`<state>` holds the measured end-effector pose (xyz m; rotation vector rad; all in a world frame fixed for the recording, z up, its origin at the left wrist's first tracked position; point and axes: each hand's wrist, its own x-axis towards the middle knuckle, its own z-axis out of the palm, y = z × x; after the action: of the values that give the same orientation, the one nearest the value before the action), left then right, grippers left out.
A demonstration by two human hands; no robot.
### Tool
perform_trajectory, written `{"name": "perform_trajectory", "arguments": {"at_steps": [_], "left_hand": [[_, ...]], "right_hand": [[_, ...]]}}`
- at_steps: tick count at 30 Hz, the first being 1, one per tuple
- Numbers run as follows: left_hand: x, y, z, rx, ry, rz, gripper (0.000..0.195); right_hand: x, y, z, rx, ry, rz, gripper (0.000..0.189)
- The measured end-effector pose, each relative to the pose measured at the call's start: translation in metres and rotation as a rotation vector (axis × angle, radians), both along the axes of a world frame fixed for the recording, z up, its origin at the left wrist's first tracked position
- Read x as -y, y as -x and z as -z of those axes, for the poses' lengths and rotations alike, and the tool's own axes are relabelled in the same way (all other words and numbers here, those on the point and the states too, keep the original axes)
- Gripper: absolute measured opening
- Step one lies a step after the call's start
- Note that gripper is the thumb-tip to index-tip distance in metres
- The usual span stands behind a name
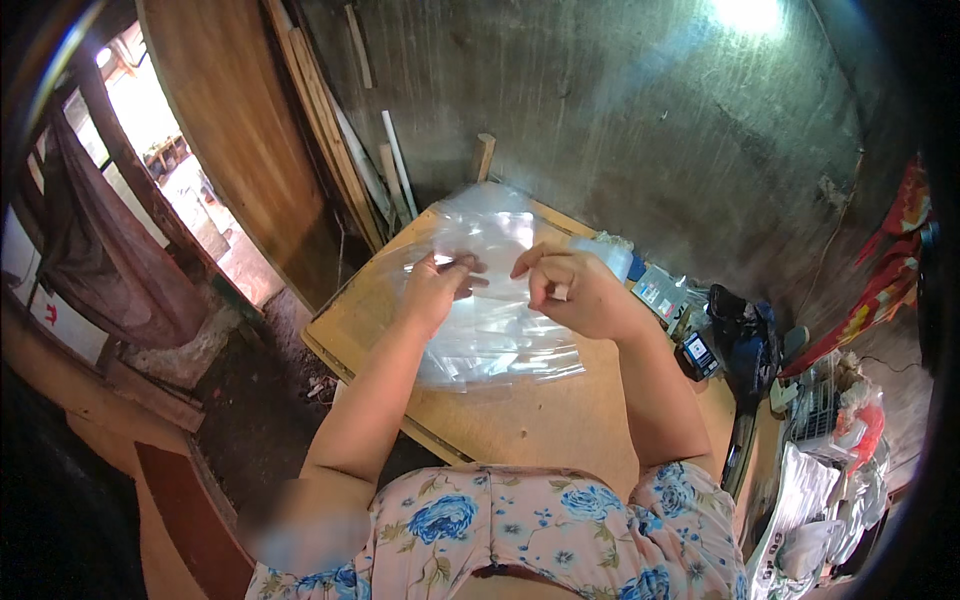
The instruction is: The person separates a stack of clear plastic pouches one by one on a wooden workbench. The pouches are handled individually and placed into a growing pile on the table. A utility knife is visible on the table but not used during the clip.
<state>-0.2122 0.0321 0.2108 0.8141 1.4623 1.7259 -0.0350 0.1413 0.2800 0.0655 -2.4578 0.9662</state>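
Note:
Clear plastic film (pixel 486 232), possibly a bag, is held up in front of me over the wooden table (pixel 540 424). My left hand (pixel 439 289) pinches it near its left side, and some fingertips show through the transparent layer. At the film's right side is my right hand (pixel 574 289), its fingers curled and the thumb close to the forefinger. Whether they grip the film's edge cannot be made out. Beneath both hands, more glossy clear plastic (pixel 502 349) lies spread in overlapping layers on the tabletop.
Along the table's right side sit a translucent plastic roll (pixel 611 255), a small dark box (pixel 699 354) and a black plastic bag (pixel 742 330). Farther right stands a wire basket (pixel 817 409) with items. Wooden strips (pixel 330 127) lean by the concrete wall (pixel 600 112).

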Motion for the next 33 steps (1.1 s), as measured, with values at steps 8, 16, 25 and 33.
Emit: {"name": "perform_trajectory", "arguments": {"at_steps": [8, 16, 25, 33], "left_hand": [[0.008, -0.001, 0.0, 0.226, -0.003, 0.211, 0.013], [0.015, -0.016, -0.006, 0.323, -0.041, 0.258, 0.02], [0.008, -0.015, -0.006, -0.02, -0.118, 0.207, 0.028], [0.017, 0.031, -0.021, -0.339, -0.12, -0.296, 0.022]], "right_hand": [[-0.009, 0.019, -0.007, -0.274, -0.196, 0.134, 0.019], [-0.013, 0.03, 0.026, -0.146, 0.481, 0.088, 0.014], [0.005, 0.039, 0.018, -0.296, 0.161, 0.314, 0.026], [-0.04, 0.033, 0.14, -0.078, 0.254, 0.656, 0.026]]}}
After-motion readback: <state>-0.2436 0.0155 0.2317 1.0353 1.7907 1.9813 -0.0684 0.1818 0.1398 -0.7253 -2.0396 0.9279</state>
